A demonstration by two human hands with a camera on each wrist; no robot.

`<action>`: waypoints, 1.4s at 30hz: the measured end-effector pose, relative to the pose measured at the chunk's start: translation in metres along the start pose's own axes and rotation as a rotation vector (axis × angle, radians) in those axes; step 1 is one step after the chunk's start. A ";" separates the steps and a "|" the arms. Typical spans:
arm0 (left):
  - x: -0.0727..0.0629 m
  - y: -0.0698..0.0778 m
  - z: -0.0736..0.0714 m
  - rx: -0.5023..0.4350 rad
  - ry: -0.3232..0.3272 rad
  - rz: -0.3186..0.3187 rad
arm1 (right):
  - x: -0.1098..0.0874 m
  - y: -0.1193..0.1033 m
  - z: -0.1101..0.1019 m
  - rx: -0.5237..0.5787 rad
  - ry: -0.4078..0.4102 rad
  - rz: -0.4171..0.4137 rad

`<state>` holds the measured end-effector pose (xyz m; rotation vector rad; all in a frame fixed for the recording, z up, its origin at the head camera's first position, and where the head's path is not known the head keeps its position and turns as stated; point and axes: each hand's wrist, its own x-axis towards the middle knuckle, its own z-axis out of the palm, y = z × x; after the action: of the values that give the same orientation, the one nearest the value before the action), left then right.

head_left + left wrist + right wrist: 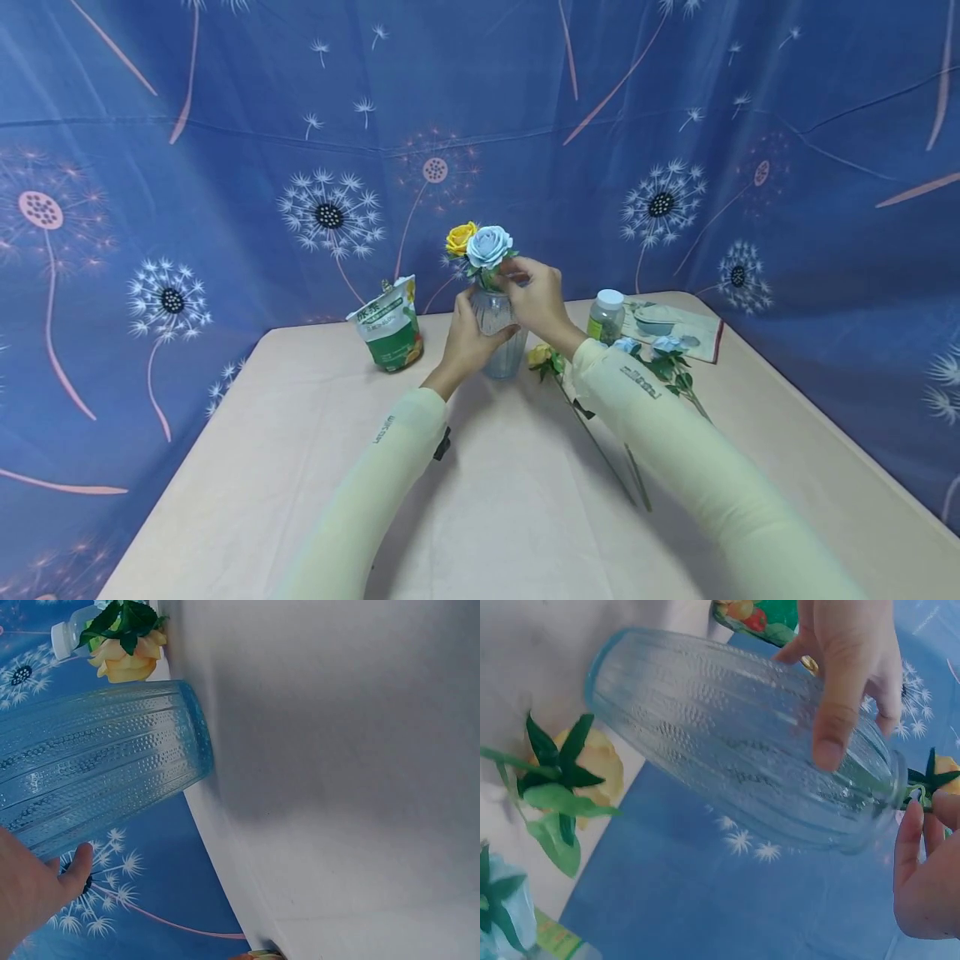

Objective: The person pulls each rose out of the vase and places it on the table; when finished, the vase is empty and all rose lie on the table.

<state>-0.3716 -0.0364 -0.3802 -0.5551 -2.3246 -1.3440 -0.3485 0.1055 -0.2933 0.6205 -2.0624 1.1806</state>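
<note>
A clear ribbed glass vase [504, 350] stands on the table, its textured side large in the left wrist view. My left hand [471, 337] grips the vase near its neck, thumb across the front in the right wrist view. Just above the rim, my right hand [934, 877] pinches a green rose stem between thumb and fingers. A blue rose [490, 247] and a yellow rose [460, 238] show above the vase mouth. Which of the two blooms the pinched stem belongs to is hard to tell.
Right of the vase lie another yellow rose [539, 356] and blue roses [667, 344] with long stems. Behind them are a white-capped jar [607, 315] and a printed cloth or sheet [693, 327]. A green and white pouch [392, 329] stands to the left.
</note>
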 end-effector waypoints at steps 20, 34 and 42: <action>0.001 0.001 -0.002 0.033 -0.008 -0.011 | 0.018 -0.017 -0.039 -0.179 -0.047 0.059; -0.002 0.001 0.000 0.013 -0.011 -0.024 | 0.019 -0.015 -0.047 -0.149 -0.183 0.056; -0.002 0.003 0.000 0.002 -0.009 -0.025 | 0.021 -0.017 -0.054 0.029 -0.088 0.060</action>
<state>-0.3687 -0.0350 -0.3790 -0.5346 -2.3474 -1.3525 -0.3338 0.1430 -0.2484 0.6390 -2.1539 1.2394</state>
